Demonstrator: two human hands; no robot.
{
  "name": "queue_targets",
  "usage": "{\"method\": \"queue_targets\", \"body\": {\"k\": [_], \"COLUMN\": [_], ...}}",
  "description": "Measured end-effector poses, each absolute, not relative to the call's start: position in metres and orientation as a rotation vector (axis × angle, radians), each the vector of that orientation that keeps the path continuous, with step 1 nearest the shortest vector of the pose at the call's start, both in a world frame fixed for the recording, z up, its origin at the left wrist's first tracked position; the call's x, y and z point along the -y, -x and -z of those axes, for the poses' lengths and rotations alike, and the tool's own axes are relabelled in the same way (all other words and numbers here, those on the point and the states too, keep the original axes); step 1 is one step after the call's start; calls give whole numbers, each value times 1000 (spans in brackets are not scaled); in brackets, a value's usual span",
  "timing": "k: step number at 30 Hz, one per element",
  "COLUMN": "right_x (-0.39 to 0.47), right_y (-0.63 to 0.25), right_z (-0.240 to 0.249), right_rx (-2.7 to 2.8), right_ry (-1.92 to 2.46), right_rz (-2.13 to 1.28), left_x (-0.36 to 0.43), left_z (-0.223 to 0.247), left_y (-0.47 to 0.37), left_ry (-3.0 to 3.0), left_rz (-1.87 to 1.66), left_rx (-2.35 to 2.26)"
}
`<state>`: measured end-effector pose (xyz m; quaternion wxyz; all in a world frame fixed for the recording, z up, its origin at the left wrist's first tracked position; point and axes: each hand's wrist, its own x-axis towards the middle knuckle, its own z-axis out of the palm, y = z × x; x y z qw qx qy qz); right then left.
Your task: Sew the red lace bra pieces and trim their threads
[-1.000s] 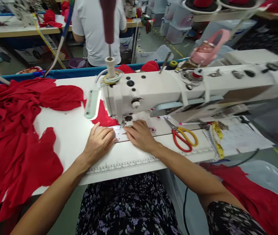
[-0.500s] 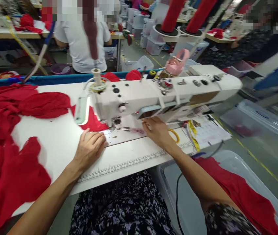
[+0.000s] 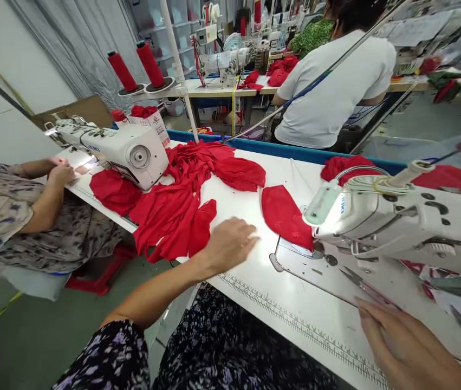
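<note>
White laminate sewing table (image 3: 250, 271) runs across a busy workshop of machines and red cloth. On it the left hand (image 3: 230, 244) lies palm down, fingers loosely spread and holding nothing, between a heap of red fabric pieces (image 3: 181, 211) just beside its wrist and a single rounded red fabric piece (image 3: 285, 216) near its fingertips. That piece lies flat, its far end under the head of the white sewing machine (image 3: 401, 227). The right hand (image 3: 404, 346) rests flat and empty at the table's near edge, fingers stretched toward slim metal thread snips (image 3: 366, 287) just beyond them. Farther left, a co-worker's hand (image 3: 62, 173) rests at a second white sewing machine (image 3: 120, 149); a person in a white shirt (image 3: 336, 92) sits behind.
</note>
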<state>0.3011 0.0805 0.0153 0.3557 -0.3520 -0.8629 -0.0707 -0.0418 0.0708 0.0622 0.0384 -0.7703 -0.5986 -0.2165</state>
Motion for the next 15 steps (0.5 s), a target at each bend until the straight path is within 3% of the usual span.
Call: {"method": "queue_targets", "body": {"k": [3,6,10,15], "right_x": [-82,-79,-70,-63], "right_y": [-293,-280,-254,-212], "right_z": [-19,-22,-27,-39], "right_rx": [2391,2341,2191,1949], "right_ry": [675,751,974,1178], "right_rz": [366,236,-245,-1075], "left_x": [-65,-61,-46,-21], "left_z": [-62,-57,-61,-65], "left_y": [88,121,108,29], "left_ry": [1803,1670,1857,2242], "left_rz": [663,590,795,1588], "left_rx": [2172,2388,2314,2071]}}
